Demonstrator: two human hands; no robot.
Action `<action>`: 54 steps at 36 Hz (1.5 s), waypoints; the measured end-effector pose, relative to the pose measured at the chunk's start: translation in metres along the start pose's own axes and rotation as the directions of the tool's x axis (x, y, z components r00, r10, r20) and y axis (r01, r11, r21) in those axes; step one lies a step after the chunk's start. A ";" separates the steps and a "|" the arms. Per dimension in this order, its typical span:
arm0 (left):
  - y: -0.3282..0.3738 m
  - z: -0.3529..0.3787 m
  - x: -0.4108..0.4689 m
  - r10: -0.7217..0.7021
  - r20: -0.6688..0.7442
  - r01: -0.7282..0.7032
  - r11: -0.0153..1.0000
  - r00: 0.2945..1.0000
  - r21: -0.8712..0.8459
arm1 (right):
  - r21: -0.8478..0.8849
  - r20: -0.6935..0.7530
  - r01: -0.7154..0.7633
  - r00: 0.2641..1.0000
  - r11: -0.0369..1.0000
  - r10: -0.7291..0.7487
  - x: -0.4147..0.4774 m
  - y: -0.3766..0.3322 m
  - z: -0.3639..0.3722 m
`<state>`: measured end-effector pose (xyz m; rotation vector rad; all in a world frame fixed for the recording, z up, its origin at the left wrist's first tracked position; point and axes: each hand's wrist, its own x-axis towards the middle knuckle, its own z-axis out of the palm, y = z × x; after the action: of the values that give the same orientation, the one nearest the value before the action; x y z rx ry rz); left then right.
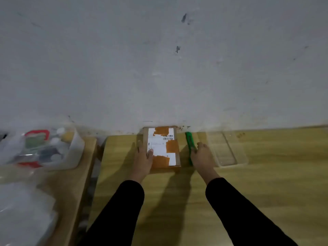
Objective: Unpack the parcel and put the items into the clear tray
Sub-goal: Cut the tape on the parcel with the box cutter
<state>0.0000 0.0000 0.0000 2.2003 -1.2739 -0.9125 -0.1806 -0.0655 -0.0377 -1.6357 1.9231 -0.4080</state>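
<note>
A brown cardboard parcel (pixel 162 147) with a white shipping label and orange tape patches lies flat on the wooden table (pixel 266 183), against the wall. My left hand (pixel 144 158) rests on its left edge, thumb on top of the label. A green utility knife (pixel 189 146) lies just right of the parcel, and my right hand (pixel 200 154) lies over its lower part, fingers curled around it. The clear tray (pixel 225 148) stands to the right of that hand and looks empty.
A second table on the left carries a clear plastic bin (pixel 48 148) filled with assorted items and some plastic bags (pixel 23 210). A gap separates the two tables. A grey wall (pixel 159 59) rises directly behind the parcel.
</note>
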 end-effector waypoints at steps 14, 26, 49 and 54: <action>-0.023 0.025 0.011 0.037 -0.022 -0.040 0.979 0.999 -0.198 | 0.090 -0.120 -0.096 0.987 0.991 0.106 0.011 0.006 0.029; -0.022 0.021 0.010 0.054 0.033 -0.044 0.969 0.998 -0.243 | 0.351 -0.281 0.074 0.959 0.934 0.030 -0.014 -0.028 0.011; -0.042 0.026 0.024 0.146 0.055 -0.125 0.949 0.988 -0.288 | 0.610 0.112 -0.134 0.990 0.781 0.083 -0.014 -0.046 0.036; -0.041 0.025 0.018 0.129 0.094 -0.081 0.913 0.987 -0.399 | 0.542 0.302 -0.226 0.951 0.809 0.064 -0.021 -0.035 0.037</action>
<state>0.0126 0.0027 -0.0498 1.7703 -1.1287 -1.1579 -0.1291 -0.0473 -0.0423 -1.0723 1.5066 -0.5976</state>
